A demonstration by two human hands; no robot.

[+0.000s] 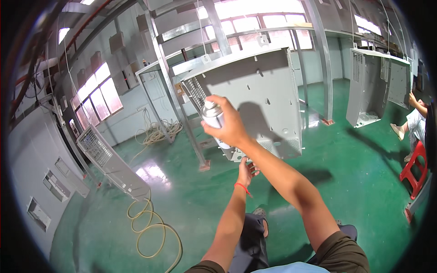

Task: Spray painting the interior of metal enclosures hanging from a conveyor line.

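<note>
My right hand (pixel 231 123) is wrapped round a silver spray can (pixel 212 113), with the index finger on its white nozzle. The can is held up at the left side of a large grey metal casing (pixel 273 95), in front of its slotted side wall. This open, box-shaped casing hangs in front of me and has small studs and holes on its back panel. Below, my left hand (pixel 247 171), with a red string on the wrist, grips the casing's bottom edge with curled fingers. The casing's lower lip partly hides those fingertips.
At left hangs a narrow grey metal panel (pixel 114 161); a yellowish hose (pixel 157 225) loops on the green floor below it. Steel posts (pixel 182 109) stand behind the casing. More casings (pixel 366 91) hang at right, beside a seated person (pixel 416 120) and a red stool (pixel 415 170).
</note>
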